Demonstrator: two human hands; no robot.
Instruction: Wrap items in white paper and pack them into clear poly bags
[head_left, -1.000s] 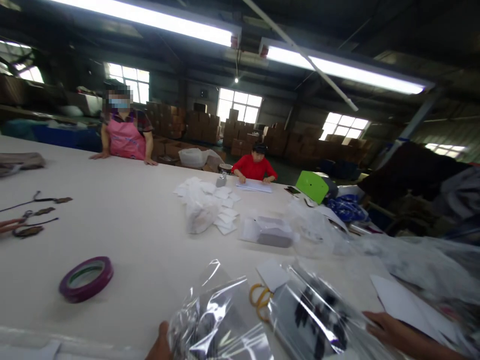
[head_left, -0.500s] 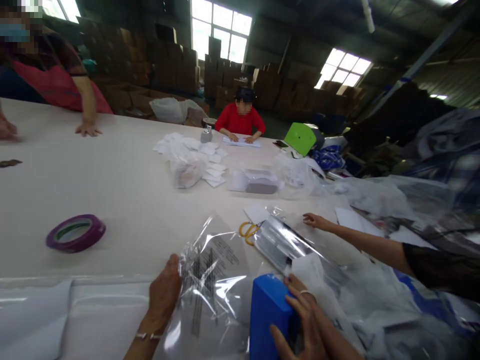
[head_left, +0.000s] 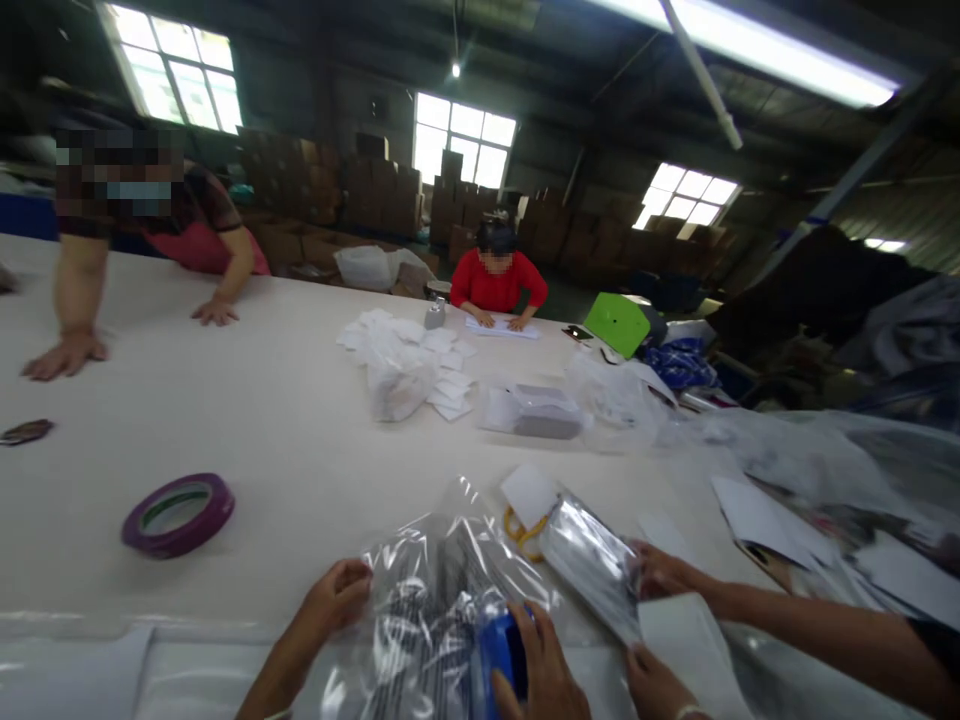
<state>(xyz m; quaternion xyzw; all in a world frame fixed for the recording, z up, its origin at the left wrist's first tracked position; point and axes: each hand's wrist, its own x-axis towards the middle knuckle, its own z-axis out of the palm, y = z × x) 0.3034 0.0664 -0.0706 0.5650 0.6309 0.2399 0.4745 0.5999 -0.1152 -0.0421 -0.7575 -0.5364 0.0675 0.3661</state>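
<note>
My left hand (head_left: pixel 328 608) is closed on the upper left edge of a clear plastic bag (head_left: pixel 420 610) with dark printed text. The bag is crumpled and lifted at the near edge of the table. In my right hand (head_left: pixel 546 668) is a blue plastic box-like item (head_left: pixel 493 650), with the fingers over its dark top opening. Film seems to cover part of the item's left side; I cannot tell how far it is inside the bag. Just beyond lie yellow-handled scissors (head_left: pixel 526 537), partly under a white card (head_left: pixel 529 493), beside a stack of shiny clear bags (head_left: pixel 586 552).
At right, a co-worker's hands (head_left: pixel 660 575) touch the shiny bags. Purple tape (head_left: pixel 180 515) lies at left. White cards and a plastic bag (head_left: pixel 397 385), plus a wrapped grey item (head_left: pixel 547 410), lie farther back. Two other people lean on the table (head_left: pixel 292 400).
My right hand has brought the blue item left against the bag, which is now more crumpled. The co-worker at right has reached onto the shiny bags. The view has tilted up and left.
</note>
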